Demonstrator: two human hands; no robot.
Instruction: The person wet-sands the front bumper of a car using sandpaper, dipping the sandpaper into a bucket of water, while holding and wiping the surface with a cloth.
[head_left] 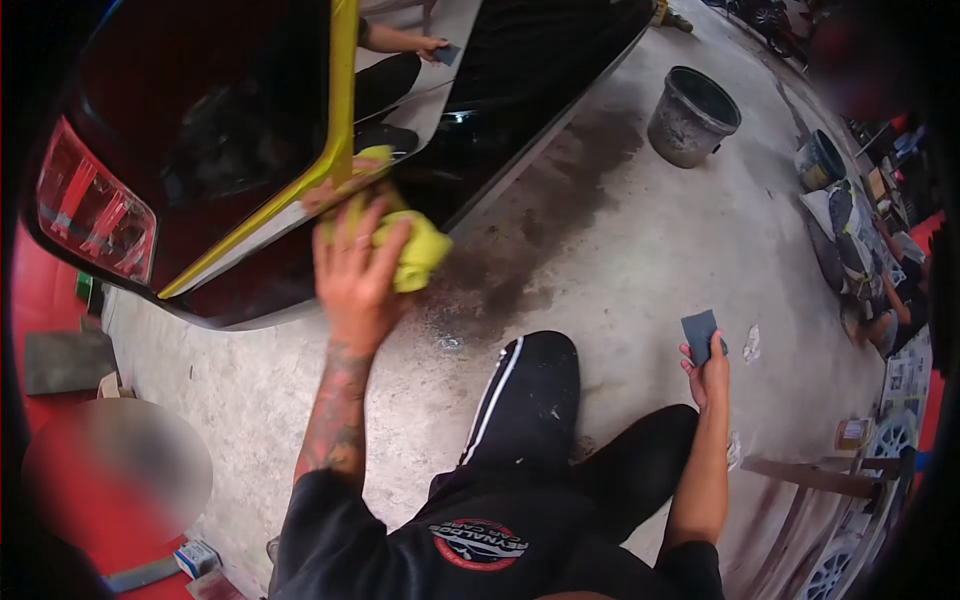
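My left hand (360,275) presses a yellow-green cloth (422,250) against the lower edge of a dark, glossy car panel (240,130). Yellow masking tape (343,90) runs down the panel and bends toward the red tail light (97,210). Off to the right, over the floor, my right hand (708,368) holds a small dark grey sheet (700,335) between thumb and fingers. The panel's shiny surface reflects a hand with a similar sheet.
A black bucket (692,118) stands on the wet-stained concrete floor (640,250). Behind it is another bucket (820,160). A person (895,300) is at the far right, above a wooden frame (815,478) and wheels. A small box (197,556) lies lower left.
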